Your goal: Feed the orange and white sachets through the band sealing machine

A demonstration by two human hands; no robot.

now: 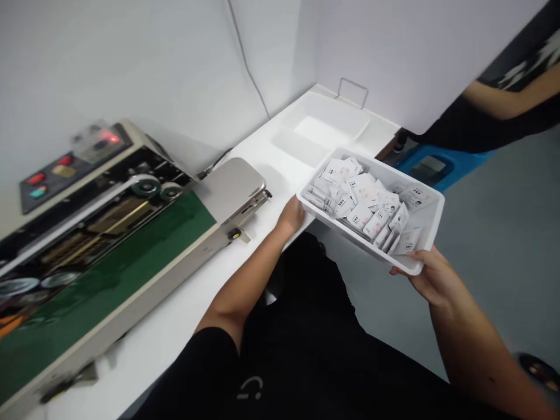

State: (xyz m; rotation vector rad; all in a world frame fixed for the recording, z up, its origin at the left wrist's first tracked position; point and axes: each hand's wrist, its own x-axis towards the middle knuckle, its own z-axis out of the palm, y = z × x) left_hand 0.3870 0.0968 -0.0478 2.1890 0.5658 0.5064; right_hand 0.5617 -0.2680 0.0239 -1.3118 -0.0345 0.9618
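Right hand (431, 271) grasped the near right corner of a white bin (350, 228), thumb over the rim, other fingers mostly hidden below. Left hand (293, 214) gripped the bin's left end, fingers mostly hidden by the wall. Bin sat at the table (188, 315) edge, largely out over the floor; couldn't tell if any of it rested on the tabletop. Packets (365, 192) overlapped, lower ones buried, print too small to read. Machine (149, 312) was cut off at left, rollers blurred; a red light on top was smeared. Co-worker's arm (507, 105) was cut off by the right edge and partition (394, 52), hand not visible. Blue stool (461, 169) was partly covered by the bin.

Counts: one bin, many packets (pile uncountable), one machine with one green belt (131, 268), two red buttons (35, 178), one translucent tray (297, 146) on the table, one wire stand (354, 85), one stool.
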